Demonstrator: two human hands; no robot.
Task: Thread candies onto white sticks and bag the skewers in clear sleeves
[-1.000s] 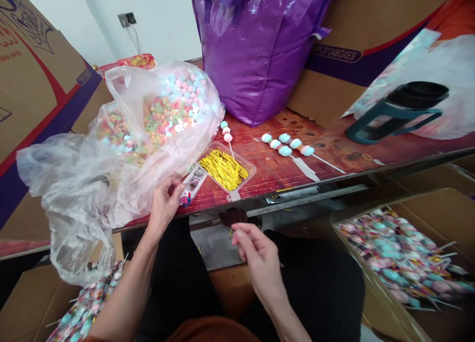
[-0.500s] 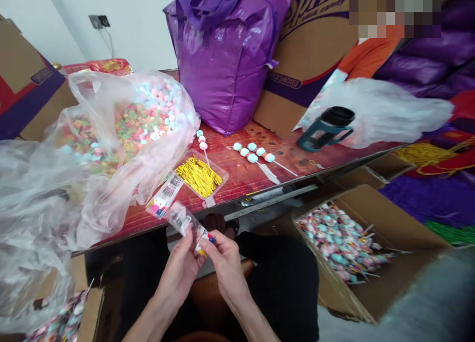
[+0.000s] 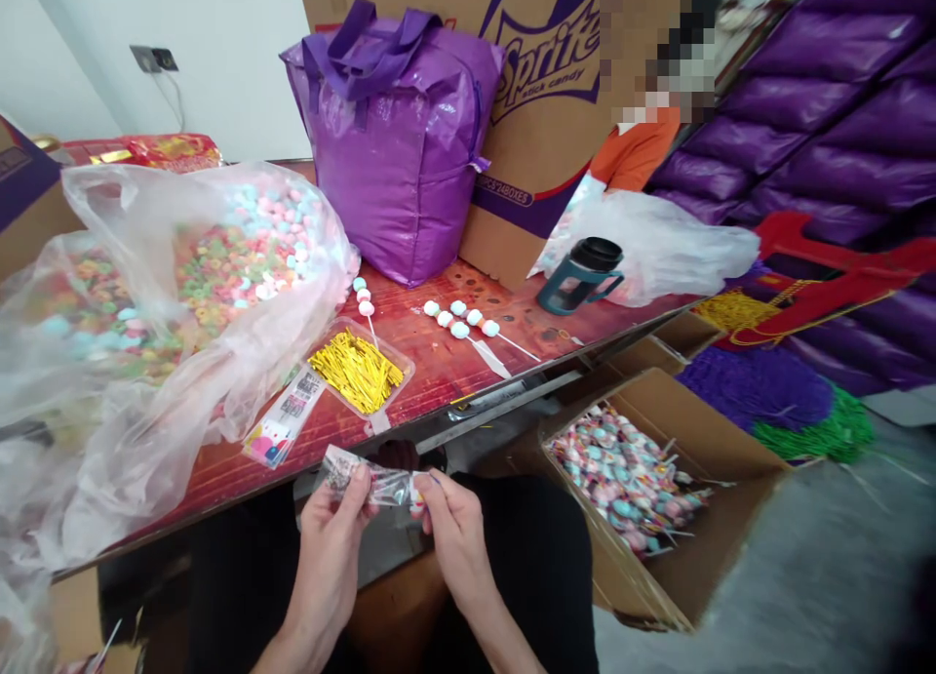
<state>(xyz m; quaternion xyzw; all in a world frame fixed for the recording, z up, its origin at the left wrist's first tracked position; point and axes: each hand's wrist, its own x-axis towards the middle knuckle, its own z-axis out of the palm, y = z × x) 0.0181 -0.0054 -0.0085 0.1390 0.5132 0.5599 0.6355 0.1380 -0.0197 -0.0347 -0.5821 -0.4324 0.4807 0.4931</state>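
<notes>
A clear printed wrapper (image 3: 391,487) is stretched between my two hands, in front of the table edge. My left hand (image 3: 332,523) pinches its printed end between thumb and fingers. The other end is gripped by my right hand (image 3: 454,523), closed. On the red table (image 3: 431,362) lie a stack of flat printed wrappers (image 3: 285,416) and a clear tray of gold twist ties (image 3: 358,370). One candy stick (image 3: 365,298) rests beside the tray, and more candy sticks (image 3: 475,320) lie to its right.
A plastic bag of candies (image 3: 241,255) covers the table's left. Behind stand a purple bag (image 3: 395,157) and a large carton (image 3: 512,147). A bottle (image 3: 581,276) is near the right edge. Below right, an open box (image 3: 731,479) holds wrapped candy sticks. A person's orange sleeve (image 3: 643,147) shows behind.
My hands have moved apart and the wrapper has swung from slanted to nearly level, stretched between them. The view has shifted right, so the scene sits further left.
</notes>
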